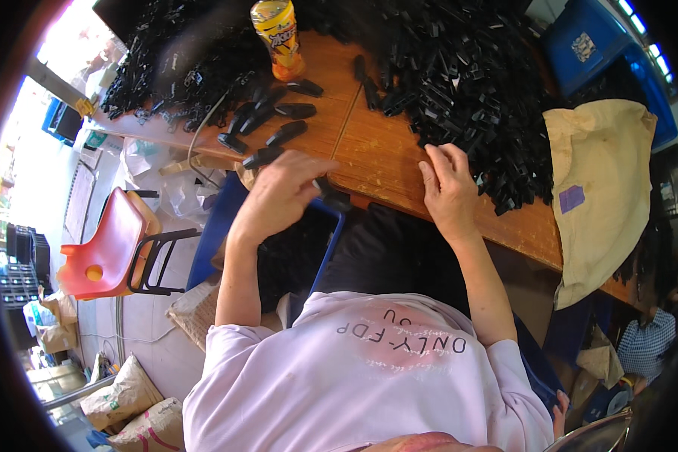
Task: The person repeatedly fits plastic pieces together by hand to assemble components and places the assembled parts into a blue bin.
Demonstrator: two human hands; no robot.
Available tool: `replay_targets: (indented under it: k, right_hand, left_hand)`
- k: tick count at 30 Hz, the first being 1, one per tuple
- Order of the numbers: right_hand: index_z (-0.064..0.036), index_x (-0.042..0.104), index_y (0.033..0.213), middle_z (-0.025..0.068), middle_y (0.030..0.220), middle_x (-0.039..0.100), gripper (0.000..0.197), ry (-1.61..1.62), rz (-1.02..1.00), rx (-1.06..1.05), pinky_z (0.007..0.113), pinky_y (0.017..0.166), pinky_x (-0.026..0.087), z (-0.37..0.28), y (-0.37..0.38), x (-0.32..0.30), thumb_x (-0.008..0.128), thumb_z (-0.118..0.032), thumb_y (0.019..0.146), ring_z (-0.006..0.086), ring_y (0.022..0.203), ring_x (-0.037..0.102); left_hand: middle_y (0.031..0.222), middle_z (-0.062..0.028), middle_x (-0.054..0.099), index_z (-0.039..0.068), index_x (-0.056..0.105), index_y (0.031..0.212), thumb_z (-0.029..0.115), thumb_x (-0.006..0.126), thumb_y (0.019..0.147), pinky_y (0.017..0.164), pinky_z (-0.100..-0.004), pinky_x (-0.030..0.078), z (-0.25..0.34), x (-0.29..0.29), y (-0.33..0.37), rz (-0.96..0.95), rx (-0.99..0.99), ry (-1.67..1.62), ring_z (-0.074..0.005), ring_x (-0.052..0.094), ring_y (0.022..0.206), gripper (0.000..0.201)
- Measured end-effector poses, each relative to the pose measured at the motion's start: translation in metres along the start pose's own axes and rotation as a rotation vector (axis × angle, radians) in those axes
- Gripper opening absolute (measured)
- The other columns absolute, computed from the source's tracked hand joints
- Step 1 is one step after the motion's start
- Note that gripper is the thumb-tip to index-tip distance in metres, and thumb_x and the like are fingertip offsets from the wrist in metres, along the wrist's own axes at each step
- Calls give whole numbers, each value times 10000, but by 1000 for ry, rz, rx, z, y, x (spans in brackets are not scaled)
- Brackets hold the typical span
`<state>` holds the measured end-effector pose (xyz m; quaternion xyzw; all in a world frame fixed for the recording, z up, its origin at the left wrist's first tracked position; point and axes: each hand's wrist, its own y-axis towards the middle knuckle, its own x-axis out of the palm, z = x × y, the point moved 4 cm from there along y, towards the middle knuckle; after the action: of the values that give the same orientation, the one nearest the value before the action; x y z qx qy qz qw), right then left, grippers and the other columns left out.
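My left hand is above the table's front edge, fingers stretched out and apart. Just off its fingertips is a blurred black plastic part, over the corner of a blue bin; it looks free of the hand. My right hand hovers over the wooden table, thumb and fingers loosely bent and apart, with nothing visible between them. Beside it spreads a big pile of black plastic parts. Several loose black parts lie close beyond my left hand.
A yellow bottle stands at the back of the table, beside another heap of black pieces. At the right hangs a tan cloth, near blue crates. A red chair and sacks are on the left.
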<state>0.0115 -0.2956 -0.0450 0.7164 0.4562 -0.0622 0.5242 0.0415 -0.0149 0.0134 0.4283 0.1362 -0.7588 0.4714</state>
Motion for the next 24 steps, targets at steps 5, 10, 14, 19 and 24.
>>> replay_targets:
  k: [5,10,14,19,24]
  right_hand:
    - [-63,700,1236,126,1064,666,290,-201,-119,60,447,714,600,5,3,14,768,-172,975,334,909,712]
    - [-51,691,1167,134,1069,669,249,-121,-137,48,466,730,584,7,2,15,770,-178,968,353,922,710]
    - [-39,705,1194,114,1052,671,271,-101,-162,99,422,748,583,6,4,9,789,-119,949,328,907,708]
    - [-44,703,1198,110,1029,640,265,-147,-108,-42,440,740,573,3,3,9,770,-117,953,328,976,671]
    - [-23,701,1143,152,988,728,184,198,-119,51,456,725,571,8,-5,8,742,-103,983,364,885,718]
  left_hand:
    - [1228,-188,740,37,743,1261,92,686,941,1017,-448,533,-2,-10,54,297,31,75,-392,683,1157,329]
    - [1233,-215,725,25,736,1266,206,727,950,1009,-450,536,-35,47,148,389,75,105,-415,681,1163,364]
    - [1214,-237,721,-6,731,1223,194,746,924,993,-457,545,-47,56,156,264,-36,79,-422,682,1163,360]
    - [1194,-234,720,-33,707,1190,62,641,951,980,-468,542,-39,50,108,289,24,57,-423,683,1147,266]
    - [1198,-238,714,-39,688,1191,-8,557,978,1009,-466,528,-9,50,61,253,20,-44,-435,665,1147,252]
